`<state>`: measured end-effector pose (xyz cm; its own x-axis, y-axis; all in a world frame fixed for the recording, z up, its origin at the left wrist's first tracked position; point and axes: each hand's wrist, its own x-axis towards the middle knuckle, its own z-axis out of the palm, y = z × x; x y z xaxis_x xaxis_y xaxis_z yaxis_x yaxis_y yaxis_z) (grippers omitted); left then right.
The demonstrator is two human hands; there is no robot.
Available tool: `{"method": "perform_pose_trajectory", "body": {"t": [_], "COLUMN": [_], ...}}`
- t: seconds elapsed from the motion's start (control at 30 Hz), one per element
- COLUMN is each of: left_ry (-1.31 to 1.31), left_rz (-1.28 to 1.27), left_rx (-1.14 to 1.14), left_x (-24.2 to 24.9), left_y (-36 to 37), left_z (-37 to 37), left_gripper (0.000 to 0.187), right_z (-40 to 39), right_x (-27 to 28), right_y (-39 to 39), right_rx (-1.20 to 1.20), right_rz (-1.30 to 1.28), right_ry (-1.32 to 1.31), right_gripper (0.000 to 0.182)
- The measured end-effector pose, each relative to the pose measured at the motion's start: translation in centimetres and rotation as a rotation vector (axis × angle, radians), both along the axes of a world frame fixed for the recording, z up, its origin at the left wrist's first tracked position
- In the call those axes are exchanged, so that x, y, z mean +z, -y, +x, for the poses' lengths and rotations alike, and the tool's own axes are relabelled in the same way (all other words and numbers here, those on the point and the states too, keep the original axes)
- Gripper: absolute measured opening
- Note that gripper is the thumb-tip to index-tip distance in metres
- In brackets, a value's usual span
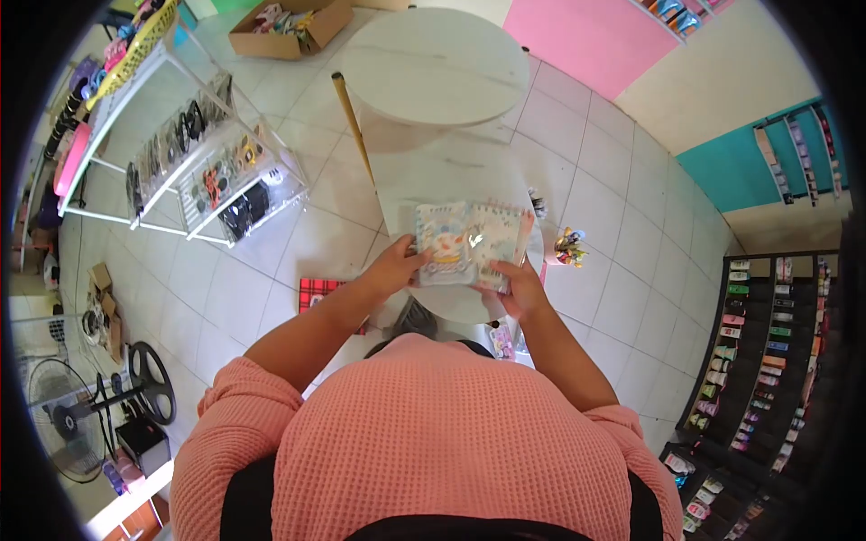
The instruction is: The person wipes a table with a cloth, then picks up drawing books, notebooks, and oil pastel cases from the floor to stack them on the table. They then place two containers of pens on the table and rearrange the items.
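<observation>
Two small cartoon-printed notebooks in shiny clear wrap are held side by side over the near tabletop. The left notebook (444, 243) is pale blue with a colourful picture. Beside it, the right notebook (498, 236) is cream with spiral binding along its top edge. My left hand (397, 264) grips the left one at its outer edge, thumb on the cover. At the lower right corner of the cream one, my right hand (521, 285) is closed, thumb on the front and other fingers hidden behind.
Beneath the notebooks is a marble-look table (442, 176), with a round white tabletop (433, 63) beyond. A cup of pens (566, 248) stands to the right. White wire rack (203, 185) at left, cardboard box (290, 32) behind, black display shelves (758, 361) right, fan (68, 419) lower left.
</observation>
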<state>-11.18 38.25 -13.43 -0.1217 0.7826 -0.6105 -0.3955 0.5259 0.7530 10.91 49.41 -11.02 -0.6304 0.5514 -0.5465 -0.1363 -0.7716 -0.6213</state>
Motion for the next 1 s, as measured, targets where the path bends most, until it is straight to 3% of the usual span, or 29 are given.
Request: {"method": "perform_pose_trajectory", "body": {"t": [0.03,0.07,0.17,0.2,0.23,0.4,0.53,0.63,0.83,0.93,1.0], "left_ry": [-0.198,-0.185,-0.182,-0.206,-0.231,-0.322,-0.264,-0.257,-0.216,-0.123,-0.111], "left_rz": [-0.062,-0.077,-0.029,0.015,0.052,0.055,-0.039,0.039,0.090,0.105,0.127], "left_rx": [-0.176,-0.164,-0.071,0.082,0.231,0.218,0.236,0.188,0.204,0.291,0.333], "left_x": [0.1,-0.4,-1.6,-1.8,-2.1,-2.4,0.0,0.9,-1.6,-2.1,-2.3], "left_y": [-0.9,-1.4,-2.5,-3.0,-3.2,-5.4,-6.7,-6.3,-5.7,-5.8,-5.7], "left_z": [0.5,1.3,3.3,3.6,3.8,0.1,-0.5,-0.4,-0.8,-1.4,-1.8], "left_gripper": [0.044,0.044,0.045,0.042,0.039,0.038,0.044,0.057,0.047,0.045,0.045], "right_z": [-0.3,-0.5,-0.9,-1.4,-1.9,-4.1,-5.8,-6.1,-6.5,-6.7,-6.8], "right_x": [0.3,0.5,-0.3,-0.4,-0.1,-3.0,-1.8,-2.5,-2.9,-1.7,-3.0], "right_y": [-0.7,-1.5,-4.7,-5.7,-6.3,-8.5,-8.3,-8.2,-8.0,-8.2,-8.8], "right_rx": [-0.015,-0.027,0.129,0.134,0.147,0.163,0.183,0.228,0.105,0.070,0.067], "right_rz": [0.022,0.045,0.235,0.223,0.225,0.119,0.118,0.241,0.371,0.224,0.270], "right_ry": [0.055,0.108,0.227,0.225,0.197,-0.101,-0.058,-0.083,-0.015,-0.031,-0.068], "right_gripper": [0.059,0.059,0.059,0.059,0.058,0.053,0.055,0.059,0.054,0.054,0.055]}}
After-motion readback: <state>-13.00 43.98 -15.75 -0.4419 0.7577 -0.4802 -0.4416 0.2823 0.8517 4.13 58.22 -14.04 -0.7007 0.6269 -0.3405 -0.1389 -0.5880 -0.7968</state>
